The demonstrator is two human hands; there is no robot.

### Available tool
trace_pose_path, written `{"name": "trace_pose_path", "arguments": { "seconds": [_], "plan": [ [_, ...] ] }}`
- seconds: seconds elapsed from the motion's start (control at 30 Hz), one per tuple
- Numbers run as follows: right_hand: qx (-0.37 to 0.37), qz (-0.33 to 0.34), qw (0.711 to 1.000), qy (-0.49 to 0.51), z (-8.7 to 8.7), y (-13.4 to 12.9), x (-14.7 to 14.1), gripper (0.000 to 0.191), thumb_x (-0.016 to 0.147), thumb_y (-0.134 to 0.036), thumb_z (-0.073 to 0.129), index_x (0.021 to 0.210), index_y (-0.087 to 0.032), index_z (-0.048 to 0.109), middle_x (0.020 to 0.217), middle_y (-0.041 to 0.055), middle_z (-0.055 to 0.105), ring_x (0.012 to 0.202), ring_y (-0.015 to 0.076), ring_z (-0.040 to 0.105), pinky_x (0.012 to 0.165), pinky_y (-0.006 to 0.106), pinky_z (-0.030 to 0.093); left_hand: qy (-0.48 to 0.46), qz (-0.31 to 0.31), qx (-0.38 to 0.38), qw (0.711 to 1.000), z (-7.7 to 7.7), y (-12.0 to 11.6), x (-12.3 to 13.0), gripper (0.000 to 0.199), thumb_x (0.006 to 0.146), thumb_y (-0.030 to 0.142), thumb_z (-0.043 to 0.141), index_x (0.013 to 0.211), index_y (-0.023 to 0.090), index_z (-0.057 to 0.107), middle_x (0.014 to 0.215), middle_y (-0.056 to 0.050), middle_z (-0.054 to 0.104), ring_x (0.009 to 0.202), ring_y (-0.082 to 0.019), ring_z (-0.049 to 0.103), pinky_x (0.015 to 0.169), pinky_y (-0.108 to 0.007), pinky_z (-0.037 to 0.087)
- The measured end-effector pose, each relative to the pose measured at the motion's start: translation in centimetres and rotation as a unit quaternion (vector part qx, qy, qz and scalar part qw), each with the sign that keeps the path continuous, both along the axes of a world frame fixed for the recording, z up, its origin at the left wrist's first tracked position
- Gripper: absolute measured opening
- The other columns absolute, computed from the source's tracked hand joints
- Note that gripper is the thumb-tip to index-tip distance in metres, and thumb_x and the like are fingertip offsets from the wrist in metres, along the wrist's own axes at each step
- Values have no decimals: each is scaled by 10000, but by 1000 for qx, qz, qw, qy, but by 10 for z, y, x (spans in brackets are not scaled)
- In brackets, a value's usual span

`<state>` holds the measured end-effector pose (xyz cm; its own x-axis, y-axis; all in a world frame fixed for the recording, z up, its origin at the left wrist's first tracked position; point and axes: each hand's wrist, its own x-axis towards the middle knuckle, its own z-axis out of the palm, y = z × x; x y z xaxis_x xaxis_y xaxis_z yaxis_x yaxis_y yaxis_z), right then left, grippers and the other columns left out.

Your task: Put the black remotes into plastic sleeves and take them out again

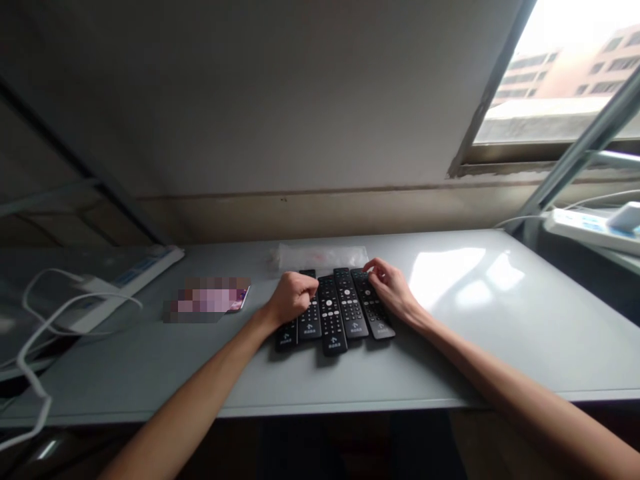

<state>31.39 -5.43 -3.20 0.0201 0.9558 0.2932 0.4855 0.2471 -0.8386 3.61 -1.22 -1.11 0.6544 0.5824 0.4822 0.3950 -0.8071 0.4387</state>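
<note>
Several black remote controls lie side by side on the grey table, their ends uneven and slightly fanned. My left hand is closed over the two on the left, hiding the upper part of the leftmost remote control; its fingertips are partly hidden. At the other side, the curled fingers of my right hand hold the upper end of the rightmost remote control, thumb and forefinger at its edge. Just behind the row lies a clear plastic bag.
A phone, partly blurred out, lies on the table to the left. White power strips stand at the left and right, with a white cable looping at the left. A wall and window are behind.
</note>
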Motion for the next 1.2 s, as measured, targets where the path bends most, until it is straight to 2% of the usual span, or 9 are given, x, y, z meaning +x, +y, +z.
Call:
{"name": "trace_pose_path", "arguments": {
  "seconds": [0.23,0.47,0.57,0.67,0.77,0.83,0.9,1.0,1.2],
  "plan": [
    [-2,-11,1000,27,-3,1,-2,232,893,-326,476,926,-206,672,735,-5,596,653,168,478,608,304,371,-39,7,-62,997,-2,0,2,123,614,153,431,516,224,402,478,16,448,479,-140,426,532,-289,315],
    [-11,-24,999,40,-3,3,0,245,887,-302,472,949,-208,690,744,-5,584,689,182,487,619,295,387,-139,81,-45,986,3,0,-3,168,650,155,429,507,215,493,475,8,514,473,-138,461,520,-273,327],
    [16,-28,999,2,-4,3,1,242,912,-275,482,969,-210,708,858,31,631,801,210,552,735,337,482,-170,123,-34,977,5,0,-4,202,685,165,442,506,212,522,479,5,535,481,-144,489,530,-280,348],
    [50,-24,997,-44,-4,3,3,299,990,-299,494,1109,-234,760,1071,81,655,1063,262,595,975,432,528,-163,123,-22,979,6,1,-4,210,689,157,442,507,212,532,489,6,548,493,-145,498,540,-289,355],
    [61,12,994,-95,-6,7,3,404,1087,-433,466,1381,-309,715,1381,109,614,1363,294,505,1200,520,429,-147,104,1,984,5,1,-2,208,674,136,435,510,213,539,507,8,563,515,-145,503,566,-300,365],
    [60,36,990,-123,-8,12,1,488,1115,-534,412,1520,-357,621,1609,92,492,1534,298,374,1288,553,326,-144,96,14,985,5,2,1,207,664,126,431,512,213,541,515,9,565,528,-146,507,583,-306,372],
    [53,47,987,-142,-11,19,-1,555,1118,-606,357,1593,-387,541,1755,50,332,1650,304,202,1326,580,244,-144,92,20,985,5,1,4,208,664,121,432,511,215,538,518,9,563,537,-148,509,592,-312,376],
    [25,52,989,-137,-15,31,-4,627,1108,-672,301,1634,-387,487,1813,31,227,1696,320,66,1330,613,200,-155,92,19,983,5,-1,9,222,683,117,439,508,217,532,519,5,561,548,-154,514,600,-321,380],
    [-23,40,993,-106,-24,44,-4,734,1074,-756,264,1640,-347,488,1774,77,332,1689,330,128,1331,633,164,-205,127,-11,970,4,-4,7,224,685,130,445,497,228,519,502,2,560,547,-166,529,594,-327,387]
  ]
}}
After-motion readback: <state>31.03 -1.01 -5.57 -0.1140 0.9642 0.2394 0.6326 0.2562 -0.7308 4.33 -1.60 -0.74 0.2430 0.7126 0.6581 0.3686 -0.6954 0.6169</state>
